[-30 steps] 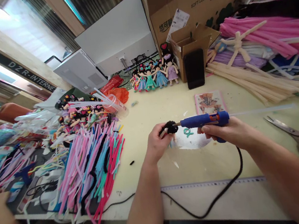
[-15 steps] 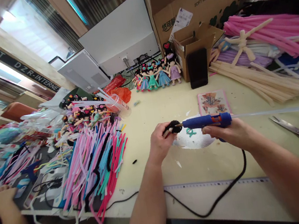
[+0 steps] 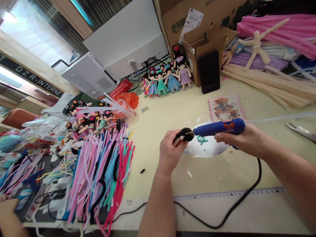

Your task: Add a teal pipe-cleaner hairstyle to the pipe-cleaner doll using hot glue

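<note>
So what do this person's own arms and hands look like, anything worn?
The left hand and right hand are ungloved. Both forearms are bare, with no sleeve, watch or bracelet showing. Rings can't be ruled out.

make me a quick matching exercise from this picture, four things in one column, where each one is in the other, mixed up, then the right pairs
Things
1. glue gun
2. scissors
3. black fuzzy piece
4. phone

Places
a. standing upright in front of the small cardboard box
b. in the left hand
c. lying near the right edge of the picture
d. in the right hand

Right pairs
1-d, 2-c, 3-b, 4-a
</note>
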Motion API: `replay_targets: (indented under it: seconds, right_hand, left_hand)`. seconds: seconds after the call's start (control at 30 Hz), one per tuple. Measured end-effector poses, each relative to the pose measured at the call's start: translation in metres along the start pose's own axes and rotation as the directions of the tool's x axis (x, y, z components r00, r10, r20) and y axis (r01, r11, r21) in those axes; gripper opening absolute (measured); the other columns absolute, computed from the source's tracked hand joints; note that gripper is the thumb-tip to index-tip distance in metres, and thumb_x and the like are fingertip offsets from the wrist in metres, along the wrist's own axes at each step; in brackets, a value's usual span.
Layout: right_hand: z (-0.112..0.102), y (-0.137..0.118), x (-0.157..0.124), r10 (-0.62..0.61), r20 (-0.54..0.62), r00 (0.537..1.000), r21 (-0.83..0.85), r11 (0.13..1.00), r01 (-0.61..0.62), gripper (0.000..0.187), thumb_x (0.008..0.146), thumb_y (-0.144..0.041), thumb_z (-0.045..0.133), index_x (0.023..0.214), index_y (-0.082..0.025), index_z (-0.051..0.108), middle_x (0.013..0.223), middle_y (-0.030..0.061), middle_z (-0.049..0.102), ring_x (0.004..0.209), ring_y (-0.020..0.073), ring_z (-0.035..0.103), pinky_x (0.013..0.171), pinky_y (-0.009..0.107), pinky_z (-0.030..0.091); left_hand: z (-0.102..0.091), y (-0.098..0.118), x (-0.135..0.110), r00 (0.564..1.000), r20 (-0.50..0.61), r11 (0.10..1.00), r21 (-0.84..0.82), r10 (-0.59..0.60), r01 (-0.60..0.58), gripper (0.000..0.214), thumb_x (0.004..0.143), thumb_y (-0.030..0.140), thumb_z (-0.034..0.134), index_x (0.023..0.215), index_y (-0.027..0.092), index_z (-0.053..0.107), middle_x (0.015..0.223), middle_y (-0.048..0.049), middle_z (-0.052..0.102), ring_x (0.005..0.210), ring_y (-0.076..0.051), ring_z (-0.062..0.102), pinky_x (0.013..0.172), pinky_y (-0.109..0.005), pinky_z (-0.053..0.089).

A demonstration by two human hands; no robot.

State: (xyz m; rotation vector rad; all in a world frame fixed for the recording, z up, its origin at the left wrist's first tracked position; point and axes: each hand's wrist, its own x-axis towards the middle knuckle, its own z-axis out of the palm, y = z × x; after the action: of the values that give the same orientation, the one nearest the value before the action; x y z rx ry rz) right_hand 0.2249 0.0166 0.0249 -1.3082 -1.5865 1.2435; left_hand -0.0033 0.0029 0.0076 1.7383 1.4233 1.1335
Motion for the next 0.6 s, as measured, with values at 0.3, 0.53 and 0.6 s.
replay_targets:
  seconds: [0.3,0.53,0.6]
  right_hand:
    - [0.0001,-0.0047,-0.0011,0.013,-0.020,1.000,0.003,1.000,-0.013,0.023,0.066,-0.046,0.066,0.067,-0.024,0.072,0.052,-0.0007,0.057,0.050,0.0131,0.048,0.045,0.024,0.039]
    - [0.0000,-0.0041,-0.0005,-0.035,-0.014,0.999,-0.016,0.999,0.035,0.024,0.068,-0.046,0.065,0.069,-0.023,0.073,0.050,-0.0008,0.056,0.048,0.0125,0.047,0.043,0.024,0.038]
    - [-0.0004,-0.0041,-0.0011,-0.043,-0.020,0.999,-0.025,0.999,0.042,0.027,0.068,-0.047,0.065,0.071,-0.022,0.073,0.050,-0.0012,0.056,0.047,0.0122,0.047,0.043,0.024,0.038]
  left_hand:
    - [0.0001,0.0028,0.0000,1.000,-0.010,1.000,0.013,0.010,-0.010,0.027,0.074,0.015,0.064,0.100,0.023,0.066,0.099,-0.0052,0.063,0.090,-0.018,0.060,0.082,-0.029,0.045]
    - [0.0004,-0.0009,-0.0003,0.998,-0.011,0.997,0.030,0.065,-0.064,0.027,0.075,0.013,0.063,0.100,0.022,0.065,0.099,-0.0048,0.063,0.090,-0.017,0.060,0.082,-0.029,0.047]
    - [0.0006,-0.0031,-0.0003,0.997,-0.014,0.996,0.029,0.080,-0.079,0.028,0.074,0.012,0.063,0.100,0.022,0.065,0.098,-0.0044,0.063,0.089,-0.016,0.060,0.081,-0.029,0.047]
